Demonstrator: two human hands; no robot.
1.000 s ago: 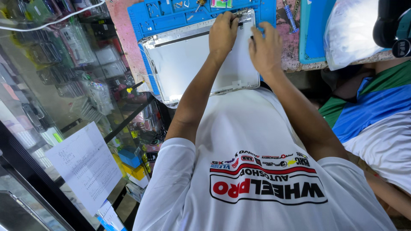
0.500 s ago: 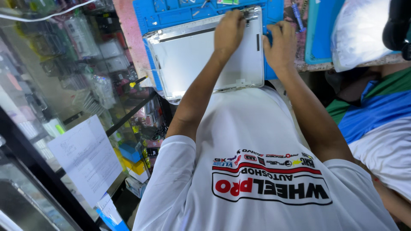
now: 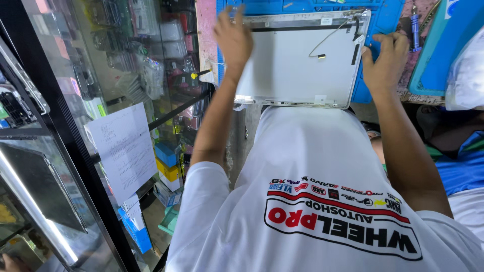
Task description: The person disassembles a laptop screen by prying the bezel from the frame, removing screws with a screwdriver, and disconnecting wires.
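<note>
Near the top centre of the frame a silver laptop lid shell lies inner face up on a blue work mat, its lower edge just above the person's white shirt. The left hand presses flat on the shell's upper left corner, fingers spread and not closed around anything; the right hand grips the right edge, thumb on the inner face and fingers curled over the rim. A thin antenna cable loops loosely across the upper right of the panel, ending near the black hinge bracket at that corner. The step in hand looks like steadying and squaring the bare shell on the mat (no screen panel is seated in it). Any next move calls for keeping the loose cable from being pinched or tugged, and for a firm hold on both sides so the thin panel does not flex. A screwdriver lies at the upper right, beyond the mat, and a glass display cabinet with a paper sheet taped to it fills the left.
</note>
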